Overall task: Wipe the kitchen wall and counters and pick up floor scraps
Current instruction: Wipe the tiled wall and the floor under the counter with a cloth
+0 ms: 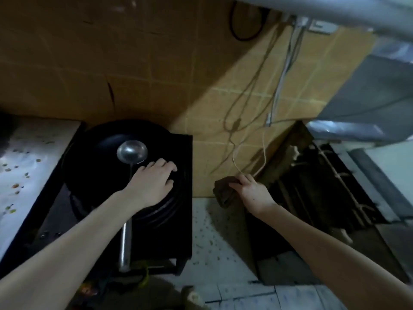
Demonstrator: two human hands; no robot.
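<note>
My right hand (251,193) grips a dark brown cloth (224,192) pressed low against the yellow tiled wall (214,130), just above the floor line. My left hand (154,182) rests with fingers spread on the right rim of a black wok (100,166) that sits on a black stove stand (181,220). A steel ladle (131,153) lies in the wok, its handle passing under my left wrist. A speckled white counter (24,166) with small food scraps is at the left.
Loose cords (245,108) and a metal pipe (281,86) hang down the wall. A dark grimy burner unit (324,186) stands at the right under a steel hood (368,90). The pale floor (214,242) between the stands is dotted with scraps.
</note>
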